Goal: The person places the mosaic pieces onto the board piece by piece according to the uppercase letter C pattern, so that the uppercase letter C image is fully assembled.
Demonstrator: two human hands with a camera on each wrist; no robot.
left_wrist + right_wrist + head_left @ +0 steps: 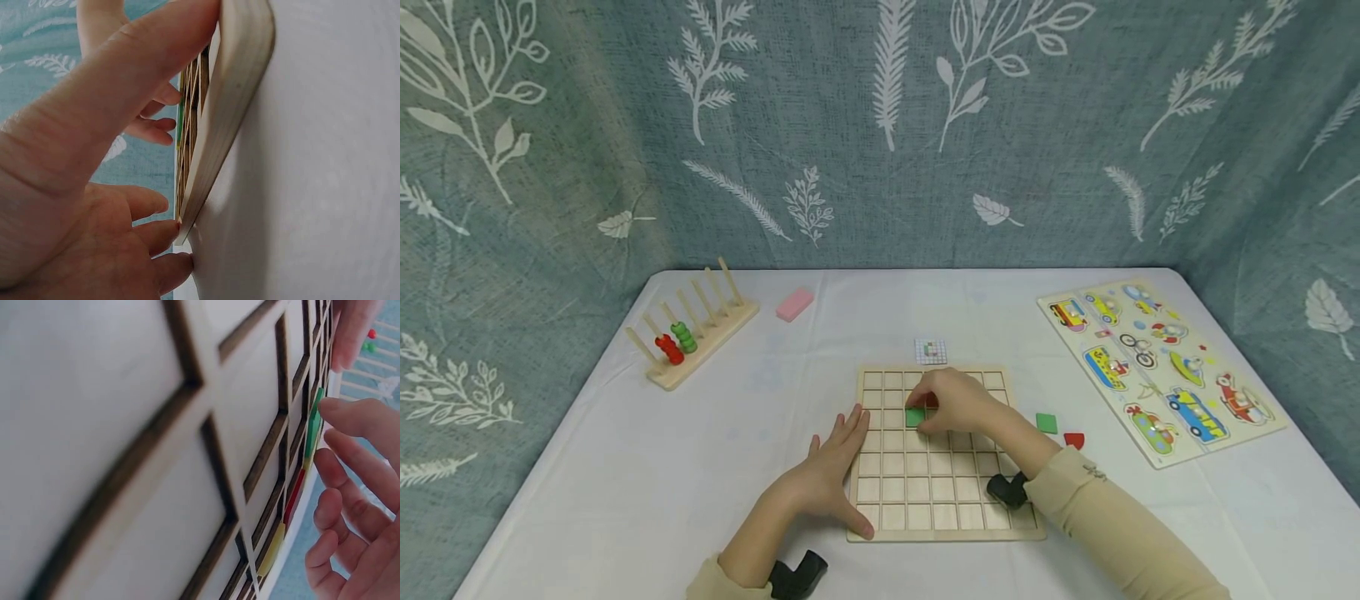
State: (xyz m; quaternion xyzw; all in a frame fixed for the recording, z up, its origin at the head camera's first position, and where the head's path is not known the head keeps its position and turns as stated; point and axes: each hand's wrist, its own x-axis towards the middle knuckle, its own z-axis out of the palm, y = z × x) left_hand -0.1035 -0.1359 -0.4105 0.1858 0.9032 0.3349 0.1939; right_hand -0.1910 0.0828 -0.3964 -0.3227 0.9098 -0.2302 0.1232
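Observation:
A wooden grid board [892, 534] lies on the table. Stretched along its left edge, my left hand [823, 479] has its thumb on the near left corner and its fingers at the side. My right hand [958, 404] reaches over the upper part of the board. Its thumb and index finger pinch a green square tile [914, 417] at a grid cell. In the right wrist view, a red piece [294, 497] and a yellow piece [272, 551] sit on the grid beside the green tile, largely covered by my hand in the head view.
A small pattern card [931, 351] lies beyond the board. Right of it are another green tile [1047, 423] and a red piece [1074, 440]. A vehicle puzzle [1161, 367] lies far right. A peg stand [715, 342] with red and green beads and a pink block [794, 304] are left.

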